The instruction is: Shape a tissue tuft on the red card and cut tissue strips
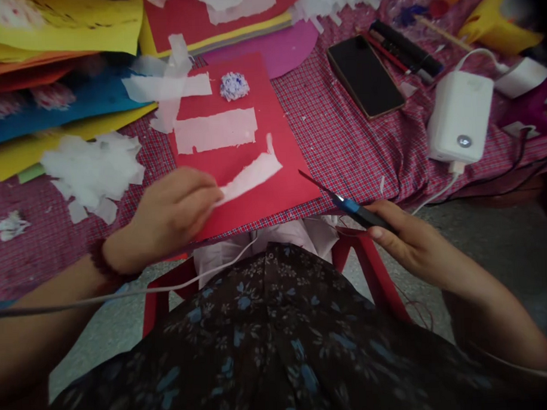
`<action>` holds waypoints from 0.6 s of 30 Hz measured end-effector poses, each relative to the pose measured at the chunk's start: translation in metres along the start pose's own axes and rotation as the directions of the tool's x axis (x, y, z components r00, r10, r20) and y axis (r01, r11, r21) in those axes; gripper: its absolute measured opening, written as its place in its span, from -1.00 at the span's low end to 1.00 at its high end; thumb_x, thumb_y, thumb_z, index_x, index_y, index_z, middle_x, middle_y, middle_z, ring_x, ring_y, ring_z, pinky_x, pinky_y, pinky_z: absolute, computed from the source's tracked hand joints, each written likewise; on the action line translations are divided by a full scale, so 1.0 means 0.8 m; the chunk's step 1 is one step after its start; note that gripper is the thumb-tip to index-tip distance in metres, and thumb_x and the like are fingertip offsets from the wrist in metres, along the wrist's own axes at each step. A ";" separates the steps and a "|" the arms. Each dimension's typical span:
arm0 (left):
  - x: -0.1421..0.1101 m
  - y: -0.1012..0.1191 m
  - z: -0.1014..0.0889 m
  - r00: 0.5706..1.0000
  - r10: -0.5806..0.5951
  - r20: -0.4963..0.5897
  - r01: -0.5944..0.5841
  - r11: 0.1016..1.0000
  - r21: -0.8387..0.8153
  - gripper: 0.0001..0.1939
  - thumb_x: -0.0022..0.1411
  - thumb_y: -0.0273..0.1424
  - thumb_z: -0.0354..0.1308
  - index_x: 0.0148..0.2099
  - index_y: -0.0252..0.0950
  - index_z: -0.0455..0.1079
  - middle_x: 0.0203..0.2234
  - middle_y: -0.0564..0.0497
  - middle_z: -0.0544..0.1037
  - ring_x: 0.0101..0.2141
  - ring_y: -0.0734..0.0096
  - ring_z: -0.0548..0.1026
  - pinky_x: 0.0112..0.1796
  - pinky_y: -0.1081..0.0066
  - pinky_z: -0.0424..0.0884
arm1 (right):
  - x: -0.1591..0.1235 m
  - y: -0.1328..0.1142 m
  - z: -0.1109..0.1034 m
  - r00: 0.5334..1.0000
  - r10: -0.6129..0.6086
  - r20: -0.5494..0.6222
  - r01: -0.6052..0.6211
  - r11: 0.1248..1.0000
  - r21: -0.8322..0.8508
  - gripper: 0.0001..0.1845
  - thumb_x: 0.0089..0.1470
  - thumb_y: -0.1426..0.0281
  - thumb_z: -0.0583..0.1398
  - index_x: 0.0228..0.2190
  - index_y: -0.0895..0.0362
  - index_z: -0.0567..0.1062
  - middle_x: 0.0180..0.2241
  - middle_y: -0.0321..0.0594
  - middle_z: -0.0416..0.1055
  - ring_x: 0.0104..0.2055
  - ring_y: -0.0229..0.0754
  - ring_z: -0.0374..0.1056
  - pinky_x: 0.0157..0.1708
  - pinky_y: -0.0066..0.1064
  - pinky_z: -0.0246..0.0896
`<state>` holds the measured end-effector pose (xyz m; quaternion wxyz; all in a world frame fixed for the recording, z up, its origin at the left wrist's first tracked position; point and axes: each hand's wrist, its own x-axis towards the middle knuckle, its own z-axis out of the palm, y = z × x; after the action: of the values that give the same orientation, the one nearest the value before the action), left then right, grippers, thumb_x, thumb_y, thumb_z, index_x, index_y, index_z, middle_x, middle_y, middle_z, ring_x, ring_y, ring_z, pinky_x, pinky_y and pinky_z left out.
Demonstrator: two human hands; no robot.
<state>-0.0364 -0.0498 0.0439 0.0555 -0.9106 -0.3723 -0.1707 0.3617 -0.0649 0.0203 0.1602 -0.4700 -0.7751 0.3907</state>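
My left hand [172, 205] pinches one end of a narrow white paper strip [254, 177], whose other end slants up to the right and has a small raised tab. Under it lies a red paper sheet [238, 215] near the table's front edge. A wider white paper strip [217, 130] with ragged edges rests flat on the red sheet, below a small crumpled white-and-blue ball [234, 86]. Further up, more white strips [168, 88] overlap the sheet's left edge. My right hand [402, 233] grips a cutting tool [352, 208] with a thin dark blade and blue-and-black handle, pointing left.
Torn white paper pieces [95, 169] lie at the left below stacked coloured sheets [63, 101]. A phone [364, 75], several pens [402, 48] and a white power bank [462, 116] occupy the right. A pale cable [182, 287] crosses in front of my left forearm.
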 end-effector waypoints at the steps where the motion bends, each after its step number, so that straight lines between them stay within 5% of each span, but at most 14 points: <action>1: -0.012 -0.002 0.008 0.991 0.071 0.114 -0.071 0.997 -0.004 -0.85 0.38 -0.47 0.03 -0.08 -0.25 0.41 -0.15 -0.04 0.54 -0.16 0.33 0.49 -0.18 0.35 0.47 | 0.001 0.000 0.000 1.000 0.008 -0.005 -0.008 1.000 -0.006 -0.63 0.26 0.07 0.08 -0.10 0.06 0.46 -0.33 -0.17 0.45 -0.35 -0.12 0.38 -0.35 -0.28 0.32; 4: -0.035 -0.011 0.016 0.957 0.133 0.258 -0.122 0.991 -0.059 -0.74 0.41 -0.45 -0.06 0.01 -0.25 0.43 -0.05 -0.11 0.55 -0.05 0.18 0.49 -0.11 0.23 0.45 | 0.005 -0.003 -0.002 0.999 0.035 0.028 -0.034 0.999 -0.027 -0.62 0.26 0.06 0.08 -0.11 0.06 0.45 -0.38 -0.21 0.44 -0.41 -0.16 0.36 -0.45 -0.33 0.27; 8: -0.046 -0.004 -0.004 0.933 0.007 0.359 0.006 0.999 -0.036 -0.62 0.38 -0.47 -0.10 0.16 -0.19 0.35 0.17 -0.08 0.43 0.16 0.03 0.35 0.07 0.04 0.34 | 0.010 -0.010 -0.008 0.999 0.024 0.030 -0.022 0.996 -0.088 -0.60 0.27 0.06 0.07 -0.07 0.07 0.43 -0.34 -0.17 0.47 -0.38 -0.12 0.40 -0.43 -0.31 0.28; 13: -0.032 0.034 -0.023 0.972 -0.139 0.187 0.144 0.990 -0.013 -0.74 0.37 -0.41 -0.01 0.05 -0.21 0.38 -0.07 -0.08 0.55 -0.07 0.11 0.49 -0.06 0.14 0.40 | 0.029 -0.004 -0.023 0.998 -0.051 -0.044 0.036 0.956 -0.291 -0.61 0.23 0.11 0.13 -0.02 0.06 0.43 -0.21 -0.08 0.48 -0.21 0.03 0.44 -0.24 -0.13 0.34; 18: 0.020 0.046 -0.003 0.928 -0.322 0.188 0.348 0.930 -0.122 -0.83 0.40 -0.36 -0.02 -0.13 -0.23 0.39 -0.26 -0.03 0.51 -0.25 0.24 0.49 -0.25 0.29 0.40 | 0.067 0.003 -0.036 0.982 -0.164 -0.094 0.099 0.868 -0.486 -0.67 0.17 0.25 0.23 -0.03 0.02 0.45 -0.20 -0.08 0.45 -0.14 0.11 0.40 -0.15 0.00 0.32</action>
<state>-0.0009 -0.0658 0.0525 -0.0755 -0.8460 -0.5117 -0.1297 0.3536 -0.0050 0.0308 0.1161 -0.4657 -0.8656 0.1428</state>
